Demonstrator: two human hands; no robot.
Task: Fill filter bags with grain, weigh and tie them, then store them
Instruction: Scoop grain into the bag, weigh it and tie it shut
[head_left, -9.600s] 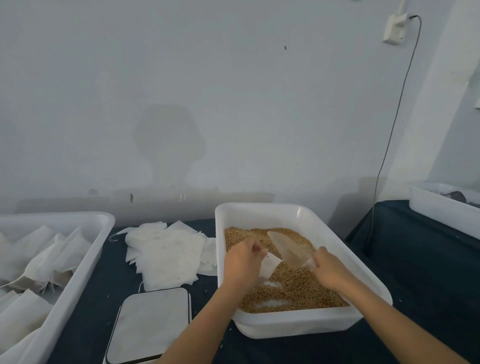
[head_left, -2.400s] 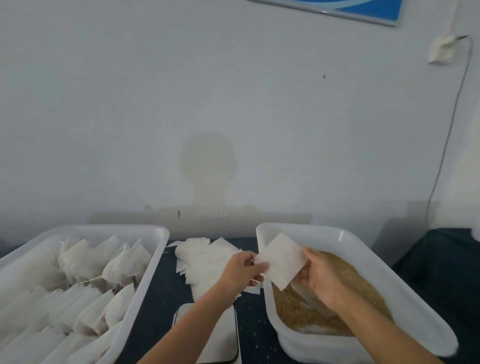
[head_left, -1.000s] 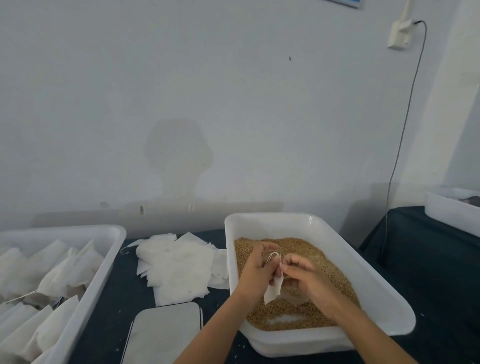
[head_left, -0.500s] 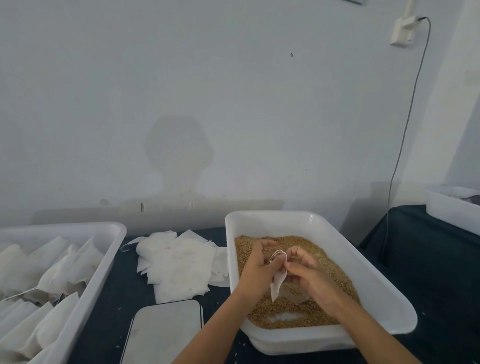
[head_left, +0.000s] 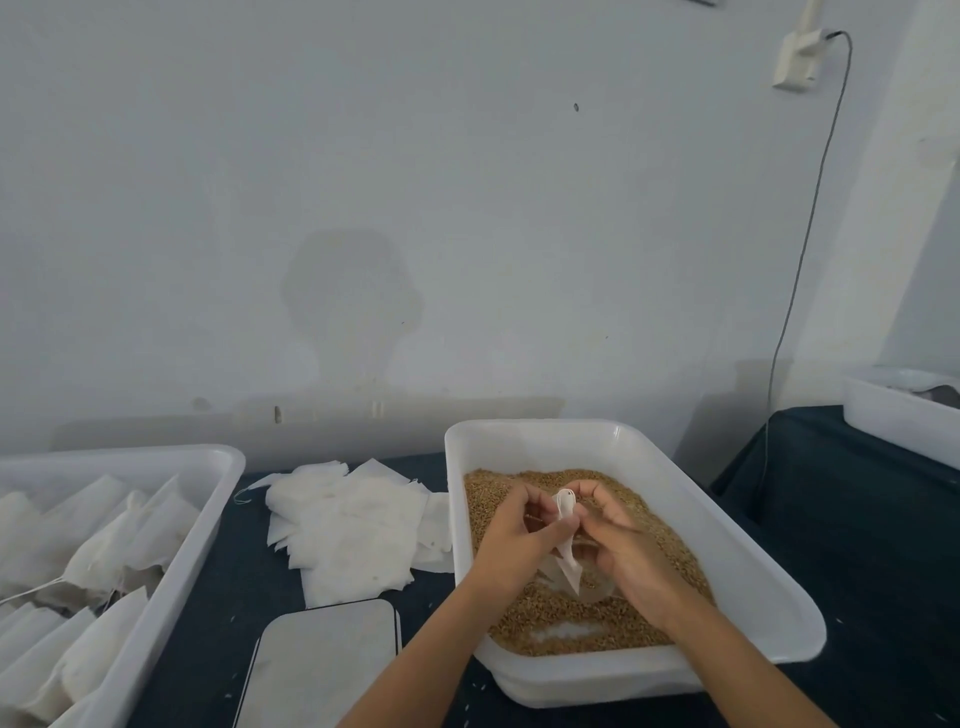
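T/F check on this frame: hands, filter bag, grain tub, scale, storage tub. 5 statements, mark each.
1. Both hands, left hand and right hand, hold a filter bag over the grain tub. True.
2. The bag lies on the scale. False: the scale's plate is bare.
3. Empty filter bags lie between the two tubs. True.
4. The left tub holds loose grain. False: it holds white bags.
5. The right hand holds a scoop. False: it holds only the bag.

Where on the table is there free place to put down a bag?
Free: the scale top, and dark cloth between the grain tub and the far right tub. Crowded: the left tub of bags, the empty bags, both hands over the grain.
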